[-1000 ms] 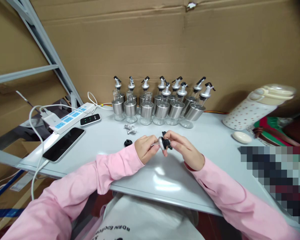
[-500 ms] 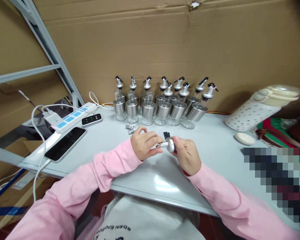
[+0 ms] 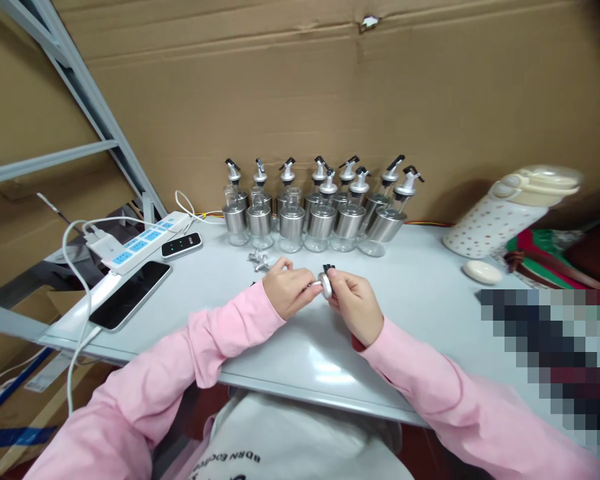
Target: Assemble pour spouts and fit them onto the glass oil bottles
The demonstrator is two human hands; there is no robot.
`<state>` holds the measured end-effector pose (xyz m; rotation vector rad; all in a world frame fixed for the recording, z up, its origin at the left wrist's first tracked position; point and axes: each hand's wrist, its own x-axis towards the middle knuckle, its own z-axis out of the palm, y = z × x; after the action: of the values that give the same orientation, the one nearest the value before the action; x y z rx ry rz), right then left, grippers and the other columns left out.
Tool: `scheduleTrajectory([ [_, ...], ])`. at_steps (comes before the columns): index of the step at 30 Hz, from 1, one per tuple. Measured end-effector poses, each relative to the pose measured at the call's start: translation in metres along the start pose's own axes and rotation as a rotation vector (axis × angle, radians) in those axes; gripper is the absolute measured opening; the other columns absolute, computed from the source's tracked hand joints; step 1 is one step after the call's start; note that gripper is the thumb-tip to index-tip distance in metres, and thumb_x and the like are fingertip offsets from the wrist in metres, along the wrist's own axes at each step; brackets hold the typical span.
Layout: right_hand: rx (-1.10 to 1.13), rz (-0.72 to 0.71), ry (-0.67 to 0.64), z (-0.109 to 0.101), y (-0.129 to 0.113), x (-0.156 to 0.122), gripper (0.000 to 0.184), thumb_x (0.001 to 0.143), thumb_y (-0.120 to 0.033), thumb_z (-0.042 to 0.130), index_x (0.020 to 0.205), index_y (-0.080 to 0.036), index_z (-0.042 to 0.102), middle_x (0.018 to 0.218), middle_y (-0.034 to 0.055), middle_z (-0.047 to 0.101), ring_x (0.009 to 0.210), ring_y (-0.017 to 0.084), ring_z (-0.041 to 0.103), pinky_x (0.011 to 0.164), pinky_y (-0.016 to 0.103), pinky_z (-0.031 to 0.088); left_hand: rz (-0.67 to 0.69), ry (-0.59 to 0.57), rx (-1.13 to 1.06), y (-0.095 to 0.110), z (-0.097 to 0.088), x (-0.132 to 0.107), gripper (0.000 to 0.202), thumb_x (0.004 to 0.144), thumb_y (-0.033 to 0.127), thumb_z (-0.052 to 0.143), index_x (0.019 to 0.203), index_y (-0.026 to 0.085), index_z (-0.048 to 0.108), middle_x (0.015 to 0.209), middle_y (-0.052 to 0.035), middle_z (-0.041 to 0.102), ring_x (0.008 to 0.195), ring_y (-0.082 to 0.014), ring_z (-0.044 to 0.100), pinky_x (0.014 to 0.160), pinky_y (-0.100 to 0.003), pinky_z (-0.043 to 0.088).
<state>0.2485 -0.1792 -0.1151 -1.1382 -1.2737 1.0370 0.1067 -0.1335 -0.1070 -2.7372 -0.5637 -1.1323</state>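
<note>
Between my hands, above the table, is a silver pour spout (image 3: 326, 287) with a black ribbed stopper. My left hand (image 3: 289, 293) is closed in a pinch on the narrow silver end. My right hand (image 3: 357, 305) grips the collar and black stopper end with thumb and fingers. Small silver parts (image 3: 259, 260) lie on the table just beyond my left hand. Behind them stand rows of glass oil bottles (image 3: 291, 228) with steel bands. Three front-left bottles have bare necks, while the others carry silver spouts with mostly black levers.
A phone (image 3: 130, 297), a small black device (image 3: 181, 245) and a power strip (image 3: 150, 241) with white cables lie on the left. To the right are a dotted white flask (image 3: 495, 217) and an oval white object (image 3: 482, 271). A cardboard wall (image 3: 280, 100) rises behind the bottles.
My left fingers have closed onto the spout's narrow end, where they were a little apart before. My right hand has brought the spout slightly left, toward my left hand. The view has shifted slightly.
</note>
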Motion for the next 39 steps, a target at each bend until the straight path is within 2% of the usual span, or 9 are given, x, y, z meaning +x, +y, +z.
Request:
scheduleTrajectory([
  [3,0.036,-0.015,-0.047,0.003,-0.003,-0.004,0.05,0.074,-0.063,0.044,0.051,-0.019,0.037,0.045,-0.0069,0.026,0.039,0.005,0.021,0.036,0.02,0.017,-0.053,-0.255,-0.23,-0.008,-0.011,0.001,0.051,0.094,0.041,0.013,0.072,0.015,0.051,0.06,0.0016,0.055,0.051,-0.0088,0.043,0.07,-0.026,0.033],
  [6,0.001,-0.065,-0.064,0.007,-0.01,-0.011,0.045,0.08,-0.056,0.04,0.055,-0.018,0.04,0.045,-0.006,0.03,0.041,0.006,0.025,0.039,0.021,0.021,-0.084,-0.357,-0.369,-0.016,-0.028,0.006,0.053,0.093,0.047,0.016,0.074,0.015,0.053,0.062,0.0011,0.056,0.056,-0.009,0.047,0.071,-0.026,0.032],
  [12,-0.262,-0.278,-0.052,0.002,-0.015,-0.019,0.035,0.084,-0.037,0.04,0.055,-0.018,0.041,0.048,-0.0041,0.038,0.047,0.009,0.036,0.05,0.023,0.031,-0.109,-0.397,-0.494,-0.021,-0.042,0.013,0.048,0.091,0.046,0.026,0.069,0.015,0.055,0.061,0.0013,0.055,0.054,-0.0085,0.044,0.069,-0.026,0.031],
  [18,-0.466,-0.47,-0.041,0.001,-0.02,-0.017,0.028,0.081,-0.027,0.045,0.055,-0.018,0.04,0.049,-0.0045,0.041,0.045,0.007,0.037,0.047,0.019,0.032,-0.268,-0.397,-0.765,-0.028,-0.039,0.006,0.051,0.085,0.053,0.036,0.055,0.015,0.049,0.039,0.0044,0.038,0.04,-0.0077,0.036,0.053,-0.024,0.034],
  [23,-0.708,-0.814,-0.064,0.001,-0.019,-0.011,0.024,0.084,-0.023,0.046,0.06,-0.018,0.043,0.052,-0.0029,0.046,0.047,0.009,0.04,0.05,0.021,0.034,-0.517,-0.442,-1.012,-0.026,-0.036,-0.001,0.053,0.075,0.062,0.048,0.051,0.015,0.043,0.038,0.0058,0.031,0.034,-0.0049,0.025,0.037,-0.022,0.022],
  [26,-0.865,-1.029,-0.072,0.001,-0.02,-0.006,0.024,0.084,-0.023,0.046,0.06,-0.019,0.044,0.052,-0.0011,0.048,0.049,0.011,0.04,0.054,0.024,0.036,-0.573,-0.455,-1.034,-0.025,-0.034,-0.008,0.055,0.073,0.065,0.047,0.049,0.016,0.04,0.038,0.0064,0.026,0.032,-0.0044,0.023,0.033,-0.021,0.019],
  [31,-1.061,-1.284,-0.147,-0.013,-0.033,-0.008,0.023,0.082,-0.017,0.047,0.059,-0.021,0.045,0.052,-0.0007,0.047,0.051,0.013,0.04,0.059,0.027,0.037,-0.642,-0.352,-0.943,-0.059,-0.056,-0.019,0.055,0.071,0.065,0.047,0.046,0.019,0.033,0.037,0.0063,0.022,0.031,-0.0056,0.024,0.031,-0.023,0.024],
  [35,-1.176,-1.144,-0.139,-0.022,-0.045,0.002,0.021,0.084,-0.023,0.046,0.064,-0.018,0.05,0.057,0.0021,0.051,0.055,0.014,0.044,0.065,0.03,0.039,-0.694,-0.119,-0.79,-0.106,-0.079,-0.027,0.055,0.069,0.073,0.037,0.052,0.02,0.029,0.043,0.0054,0.025,0.035,-0.0074,0.028,0.033,-0.024,0.026],
  [39,-1.407,-0.746,-0.274,-0.012,-0.043,0.028,0.017,0.086,-0.027,0.048,0.085,-0.013,0.058,0.081,0.0085,0.059,0.076,0.02,0.055,0.069,0.032,0.039,-0.727,-0.021,-0.592,-0.122,-0.067,-0.043,0.041,0.074,0.058,0.046,0.066,0.018,0.042,0.05,0.0048,0.041,0.043,-0.0085,0.039,0.048,-0.024,0.035],
])
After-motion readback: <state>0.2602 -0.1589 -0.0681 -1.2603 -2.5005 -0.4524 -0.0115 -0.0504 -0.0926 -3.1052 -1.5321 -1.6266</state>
